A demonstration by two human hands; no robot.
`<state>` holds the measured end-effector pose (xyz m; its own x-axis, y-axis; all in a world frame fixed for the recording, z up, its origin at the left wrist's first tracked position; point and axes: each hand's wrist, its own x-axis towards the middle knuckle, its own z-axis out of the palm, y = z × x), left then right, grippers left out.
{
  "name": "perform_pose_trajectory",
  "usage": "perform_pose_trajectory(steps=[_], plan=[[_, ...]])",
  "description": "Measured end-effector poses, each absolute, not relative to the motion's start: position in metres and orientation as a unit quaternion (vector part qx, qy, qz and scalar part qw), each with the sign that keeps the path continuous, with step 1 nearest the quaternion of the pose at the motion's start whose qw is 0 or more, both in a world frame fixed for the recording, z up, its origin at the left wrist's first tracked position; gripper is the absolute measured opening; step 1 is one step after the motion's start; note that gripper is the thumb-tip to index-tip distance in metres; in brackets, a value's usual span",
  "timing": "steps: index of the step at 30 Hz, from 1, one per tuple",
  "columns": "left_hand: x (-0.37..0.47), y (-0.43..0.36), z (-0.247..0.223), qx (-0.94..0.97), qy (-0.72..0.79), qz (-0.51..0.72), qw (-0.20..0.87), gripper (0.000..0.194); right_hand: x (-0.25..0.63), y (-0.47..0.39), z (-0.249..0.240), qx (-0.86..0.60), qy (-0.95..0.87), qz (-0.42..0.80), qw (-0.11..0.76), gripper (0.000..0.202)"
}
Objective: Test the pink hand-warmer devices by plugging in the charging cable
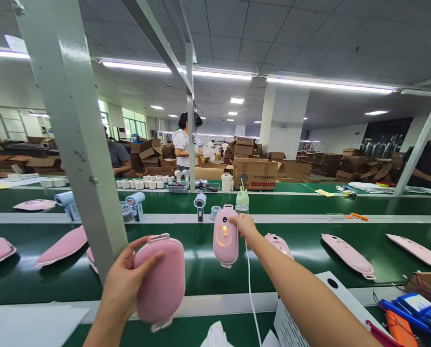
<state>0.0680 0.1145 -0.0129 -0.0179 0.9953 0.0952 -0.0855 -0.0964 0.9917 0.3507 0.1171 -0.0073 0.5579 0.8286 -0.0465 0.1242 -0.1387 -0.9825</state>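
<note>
My left hand (123, 277) grips a pink padded oval device (161, 282) by its left side, upright above the near edge of the green belt. Further right, my right hand (246, 227) holds a second pink device (225, 241) by its upper right edge. That one shows its hard face, with a dark round button near the top and an orange light glowing in a ring. A white cable (250, 289) hangs down beside it. The two devices are apart. My right forearm partly covers another pink device (278, 245) on the belt.
More pink devices lie on the green belt (201, 277) to both sides. A grey metal post (88, 144) rises at the left. Light-blue handheld items (200, 205) stand behind. Near right are a white box (291, 320) and blue packs (418, 308). People are across the tables.
</note>
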Motion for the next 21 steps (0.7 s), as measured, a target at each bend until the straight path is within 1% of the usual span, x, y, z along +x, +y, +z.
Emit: perform_pose_trajectory(steps=[2,4,8,10,13,17,21], plan=[[0.065,0.108,-0.007,0.425,0.405,0.606,0.537,0.07,0.348,0.118,-0.009,-0.688,-0.349,0.32,0.55,0.032],[0.064,0.1,-0.001,0.368,0.366,0.639,0.568,0.067,0.346,0.118,-0.012,-0.691,-0.351,0.324,0.542,0.031],[0.071,0.082,0.011,0.321,0.334,0.629,0.624,0.074,0.345,0.12,-0.017,-0.7,-0.36,0.33,0.521,0.032],[0.076,0.075,0.015,0.324,0.321,0.622,0.637,0.071,0.345,0.12,-0.018,-0.705,-0.364,0.33,0.511,0.032],[0.081,0.069,0.019,0.339,0.317,0.628,0.625,0.065,0.345,0.122,-0.02,-0.714,-0.369,0.323,0.5,0.031],[0.083,0.063,0.021,0.366,0.34,0.652,0.57,0.061,0.347,0.122,-0.023,-0.723,-0.377,0.305,0.491,0.031],[0.085,0.058,0.022,0.364,0.352,0.682,0.528,0.058,0.352,0.121,-0.023,-0.722,-0.395,0.265,0.503,0.03]])
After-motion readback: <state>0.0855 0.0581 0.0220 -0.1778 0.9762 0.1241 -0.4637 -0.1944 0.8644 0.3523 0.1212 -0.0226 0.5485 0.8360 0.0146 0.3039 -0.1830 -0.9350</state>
